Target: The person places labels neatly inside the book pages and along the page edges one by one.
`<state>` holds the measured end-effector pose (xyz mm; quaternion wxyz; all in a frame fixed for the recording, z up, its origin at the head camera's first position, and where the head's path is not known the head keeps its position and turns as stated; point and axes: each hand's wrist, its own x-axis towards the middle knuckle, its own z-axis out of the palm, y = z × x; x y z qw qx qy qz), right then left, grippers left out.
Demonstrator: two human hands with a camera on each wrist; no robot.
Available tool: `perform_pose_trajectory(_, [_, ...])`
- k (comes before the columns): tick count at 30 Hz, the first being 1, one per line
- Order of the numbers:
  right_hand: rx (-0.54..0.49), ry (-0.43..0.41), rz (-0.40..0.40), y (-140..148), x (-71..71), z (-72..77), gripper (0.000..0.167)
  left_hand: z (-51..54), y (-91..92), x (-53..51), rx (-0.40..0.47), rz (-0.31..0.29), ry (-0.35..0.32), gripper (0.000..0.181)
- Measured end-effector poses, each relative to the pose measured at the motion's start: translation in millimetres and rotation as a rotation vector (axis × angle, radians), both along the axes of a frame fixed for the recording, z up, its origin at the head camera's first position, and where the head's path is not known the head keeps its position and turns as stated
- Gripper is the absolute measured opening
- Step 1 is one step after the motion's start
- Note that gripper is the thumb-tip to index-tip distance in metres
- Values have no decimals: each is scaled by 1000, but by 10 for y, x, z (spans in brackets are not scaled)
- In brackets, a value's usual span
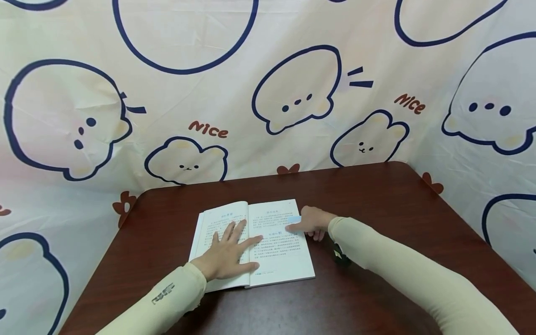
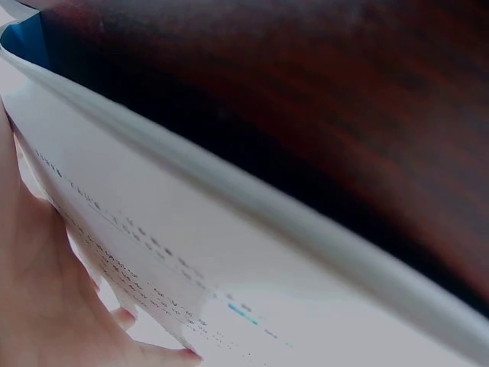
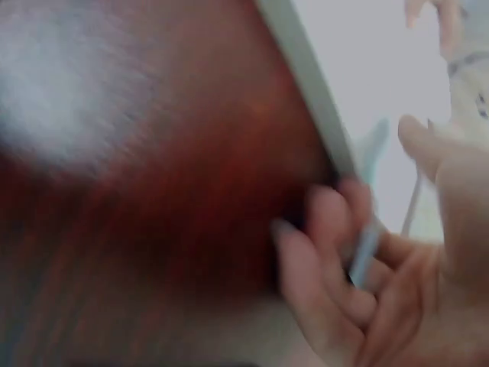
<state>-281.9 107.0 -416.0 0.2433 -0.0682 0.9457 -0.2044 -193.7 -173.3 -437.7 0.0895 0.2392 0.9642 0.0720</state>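
An open book [image 1: 278,265] with printed text lies on the table, its spine near the middle of the head view. Spread across its left page is my left hand [image 1: 226,258], fingers straight, with thumb and index finger reaching over the fold onto the right page. At the book's right edge, my right hand [image 1: 311,221] has its fingers curled and its thumb over the page. It holds a light blue strip [image 1: 294,219], which lies partly on the right page. The right wrist view shows part of this strip [image 3: 365,256] between the fingers; its outer end is hidden.
Dark brown wooden table [image 1: 377,200] surrounds the book on all sides. Behind and beside it hangs a pale cloth [image 1: 284,153] printed with cartoon animals. A dark object [image 1: 341,255] shows under the right wrist.
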Motion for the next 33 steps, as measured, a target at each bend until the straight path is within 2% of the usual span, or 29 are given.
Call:
perform_pose_trajectory(4, [22,66,-50,-59,21,-63,51,-4,-5,-4,-11,6,-4,71])
perform_pose_trajectory(7, [20,72,-35,-56,4,-68,50,-1,-8,-8,-10,7,-2,71])
perform_pose_trajectory(11, [-25,42,41,22,-23,-52,46,2,-2,-6,-2,3,4,71])
perform_pose_trajectory(14, [-99,6,105,99,-22,-20,49,1,1,-2,-1,4,8,71])
perform_pose_trajectory(21, [-188,-57,178,208,-20,25,48,8,9,17,8,2,-4,71])
perform_pose_trajectory(28, [-224,-144,189,268,-65,86,36,7,20,1,-7,6,0,71])
perform_pose_trajectory(31, [-189,-116,194,270,-62,90,39,10,17,3,-5,6,2,71])
perform_pose_trajectory(33, [-168,-84,169,266,-51,74,44,12,11,8,-4,8,-5,71])
